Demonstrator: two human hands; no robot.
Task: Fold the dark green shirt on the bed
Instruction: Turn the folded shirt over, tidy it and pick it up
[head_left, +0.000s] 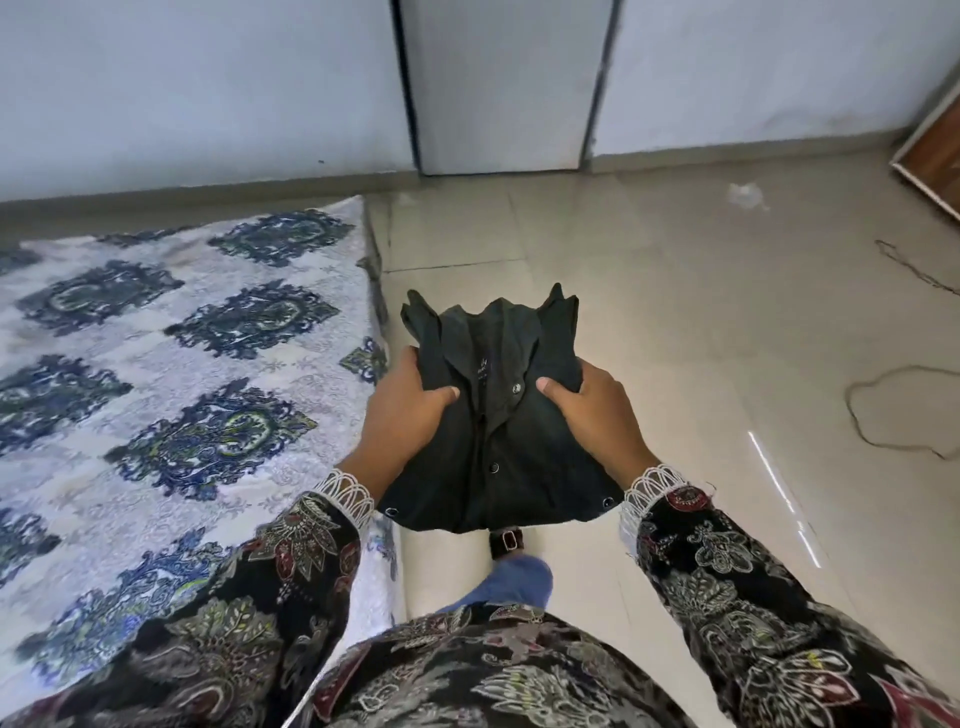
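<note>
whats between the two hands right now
In the head view, only the dark green shirt lies between the left hand and the right hand: its buttoned front and collar, gripped on both sides.

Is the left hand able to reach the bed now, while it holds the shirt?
Probably yes. The left hand grips the dark shirt over the floor, just beside the bed edge, with nothing between them. But both hands hold the shirt, so the right hand must move along.
</note>
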